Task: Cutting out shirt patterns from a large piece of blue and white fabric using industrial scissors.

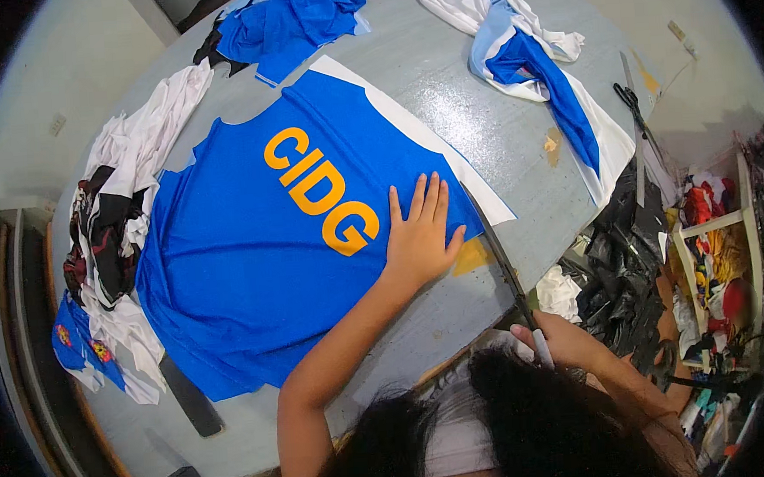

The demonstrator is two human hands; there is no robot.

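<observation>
A blue shirt panel (227,274) with large yellow lettering lies spread on the grey table (388,334). A white margin (410,123) runs along its far right side. My left hand (419,241) lies flat on the panel beside the lettering, fingers stretched and pressing the cloth. In my right hand (568,341), at the table's near right edge, is a pair of scissors (508,270). Their long dark blades point away from me and reach the panel's right corner, next to the white margin. My hair covers part of the right forearm.
White and dark garments (121,193) are heaped at the left, blue cloth (299,21) at the far edge. White and blue fabric (548,88) lies at the right, near another pair of black scissors (632,101). Black plastic (619,259) and a shelf of cloth (714,227) stand beyond.
</observation>
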